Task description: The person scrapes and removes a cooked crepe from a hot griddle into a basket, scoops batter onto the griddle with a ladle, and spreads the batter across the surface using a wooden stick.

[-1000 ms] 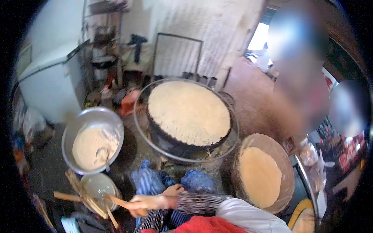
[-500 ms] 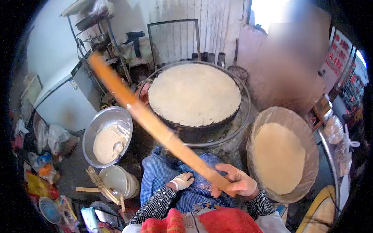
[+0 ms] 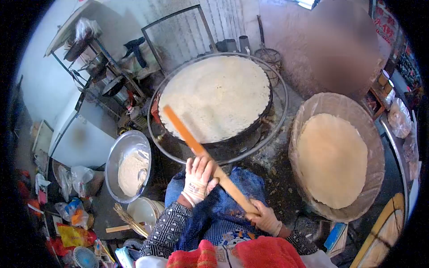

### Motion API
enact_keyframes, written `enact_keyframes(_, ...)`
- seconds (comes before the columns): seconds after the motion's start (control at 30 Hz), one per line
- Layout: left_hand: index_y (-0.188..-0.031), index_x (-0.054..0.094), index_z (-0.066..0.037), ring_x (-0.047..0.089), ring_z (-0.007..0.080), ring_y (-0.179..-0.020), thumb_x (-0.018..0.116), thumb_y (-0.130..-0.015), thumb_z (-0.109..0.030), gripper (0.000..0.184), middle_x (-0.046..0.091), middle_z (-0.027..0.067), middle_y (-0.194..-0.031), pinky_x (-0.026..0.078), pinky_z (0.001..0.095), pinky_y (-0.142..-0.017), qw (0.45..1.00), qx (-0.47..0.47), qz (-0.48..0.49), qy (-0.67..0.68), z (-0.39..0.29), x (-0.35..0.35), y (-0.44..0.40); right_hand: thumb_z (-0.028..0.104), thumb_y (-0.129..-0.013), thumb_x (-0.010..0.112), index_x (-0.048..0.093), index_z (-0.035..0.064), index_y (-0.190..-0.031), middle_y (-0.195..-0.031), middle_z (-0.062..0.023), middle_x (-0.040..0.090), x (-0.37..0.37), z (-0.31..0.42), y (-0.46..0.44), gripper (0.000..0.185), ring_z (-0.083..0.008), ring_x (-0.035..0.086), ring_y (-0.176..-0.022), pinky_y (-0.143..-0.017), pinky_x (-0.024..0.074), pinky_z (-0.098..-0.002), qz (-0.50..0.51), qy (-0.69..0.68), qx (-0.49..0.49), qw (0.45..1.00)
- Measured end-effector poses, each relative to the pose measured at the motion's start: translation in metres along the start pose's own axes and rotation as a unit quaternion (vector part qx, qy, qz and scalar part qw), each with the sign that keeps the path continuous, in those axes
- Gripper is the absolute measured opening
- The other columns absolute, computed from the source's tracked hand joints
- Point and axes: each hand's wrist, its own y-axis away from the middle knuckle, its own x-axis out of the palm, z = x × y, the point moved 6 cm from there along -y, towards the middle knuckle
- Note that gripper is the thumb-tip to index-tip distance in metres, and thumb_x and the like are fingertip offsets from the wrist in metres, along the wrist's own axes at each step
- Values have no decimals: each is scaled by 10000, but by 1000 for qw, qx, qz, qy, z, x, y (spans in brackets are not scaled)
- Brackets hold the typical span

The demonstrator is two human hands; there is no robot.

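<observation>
A long flat wooden stick (image 3: 228, 184) slants up and left from my lap, its darker orange end over the near edge of a large round flatbread (image 3: 223, 94) on the griddle. My right hand (image 3: 265, 219), in a pale glove, grips the stick's lower end. My left hand (image 3: 196, 181), gloved in white, lies over the stick's middle part, fingers extended and slightly apart. I cannot tell how firmly it touches the wood. To the right, another round flatbread (image 3: 333, 161) lies in a lined basket (image 3: 304, 192).
A metal bowl (image 3: 111, 167) holds pale batter and a ladle (image 3: 141, 176). Beside it stand a white bucket (image 3: 158, 207) and a straw brush (image 3: 132, 219). A metal ring (image 3: 284, 120) surrounds the griddle. A blurred person (image 3: 342, 49) is beyond the basket. Bags lie at left.
The stick's far end has swung right, toward the flatbread, and its slant is steeper. My left hand has risen from my lap to the stick. The head view has tilted.
</observation>
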Motion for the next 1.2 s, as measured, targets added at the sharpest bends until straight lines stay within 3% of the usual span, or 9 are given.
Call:
enact_keyframes(0.13,-1398,431,-29,344,366,-1370,501,-880,-572,754,421,187,-1443,147,545,-1159,993,70,92,37,-2,37,-32,266,-871,703,363,154,-1463,-1193,-182,654,-7,-22,39,692,-321,683,-1005,-834,543,-387,-12,-9,45,999)
enact_keyframes(0.17,-1415,408,-26,289,383,-1405,563,-833,-556,802,372,211,-1474,126,538,-1165,988,93,108,53,-10,47,-46,239,-876,697,341,173,-1491,-1038,-120,694,-9,-34,48,713,-249,700,-822,-715,563,-346,-60,-36,30,997)
enact_keyframes(0.23,-1461,337,-33,256,377,-1426,565,-820,-572,867,333,209,-1504,120,531,-1169,977,140,121,106,-35,51,-90,153,-889,678,374,117,-1476,-933,-80,645,1,-93,66,662,-150,584,-670,-583,487,-281,-95,-465,130,870)
enact_keyframes(0.3,-1461,323,-12,260,380,-1423,573,-784,-605,934,327,210,-1507,150,520,-1171,968,198,87,126,-55,59,-138,113,-908,640,368,77,-1477,-809,-23,576,-18,5,74,632,-106,474,-532,-460,411,-257,-230,-254,173,923)
enact_keyframes(0.4,-1438,342,5,288,376,-1412,623,-743,-592,959,359,214,-1485,171,490,-1177,960,238,112,95,-54,118,-190,123,-912,627,336,98,-1498,-778,-13,557,-22,57,39,655,-122,475,-508,-430,404,-275,-262,-387,217,857)
enact_keyframes(0.53,-1367,431,12,312,387,-1396,690,-660,-604,973,432,237,-1415,222,472,-1168,962,186,200,17,14,170,-221,206,-899,666,338,173,-1501,-815,-19,627,-7,32,-34,686,-130,602,-617,-526,512,-287,-112,-496,146,849)
enact_keyframes(0.77,-1343,464,-15,336,387,-1379,689,-617,-597,957,461,203,-1397,241,473,-1159,980,53,189,-30,174,158,-213,137,-929,597,358,151,-1495,-732,45,518,21,73,-146,615,-75,456,-480,-413,384,-247,26,-489,113,864)
enact_keyframes(1.13,-1319,455,16,343,397,-1362,767,-617,-471,909,452,225,-1387,246,460,-1157,988,-89,124,-28,311,76,-70,80,-943,597,307,152,-1515,-731,11,549,119,85,-206,645,-76,499,-490,-415,408,-243,133,-349,129,918)
enact_keyframes(1.2,-1341,424,32,343,393,-1361,743,-647,-484,922,448,238,-1385,242,460,-1155,988,-102,107,-43,323,60,-24,153,-915,667,312,209,-1516,-674,2,553,128,91,-205,700,-75,497,-490,-413,425,-251,149,-190,83,967)
